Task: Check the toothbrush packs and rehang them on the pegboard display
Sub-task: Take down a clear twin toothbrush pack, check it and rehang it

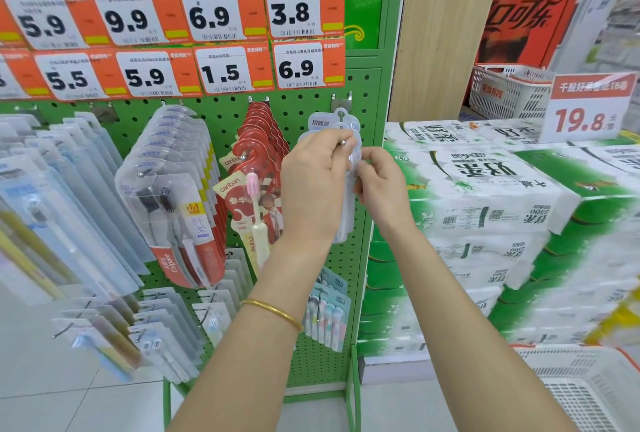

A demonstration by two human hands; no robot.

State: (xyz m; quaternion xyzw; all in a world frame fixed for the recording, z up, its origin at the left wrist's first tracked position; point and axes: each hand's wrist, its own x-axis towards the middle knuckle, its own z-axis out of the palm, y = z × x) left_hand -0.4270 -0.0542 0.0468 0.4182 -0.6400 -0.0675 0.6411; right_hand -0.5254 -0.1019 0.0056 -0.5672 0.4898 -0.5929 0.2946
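A clear toothbrush pack [347, 209] hangs in front of the green pegboard [304, 109] at its right-hand peg [343, 116]. My left hand [311, 185] grips the pack's top near the peg's ball tip, fingers curled over it. My right hand [379, 178] pinches the pack's right edge just below. More clear packs [325, 121] hang behind on the same peg. To the left hang red canban packs [258, 168] and Colgate packs [180, 196].
Price tags [298, 67] line the top of the board. Stacked green and white tissue packs [485, 209] stand to the right. A white basket [581, 383] sits low right. Lower pegs carry more brush packs [329, 313]. Blurred packs [52, 189] fill the left.
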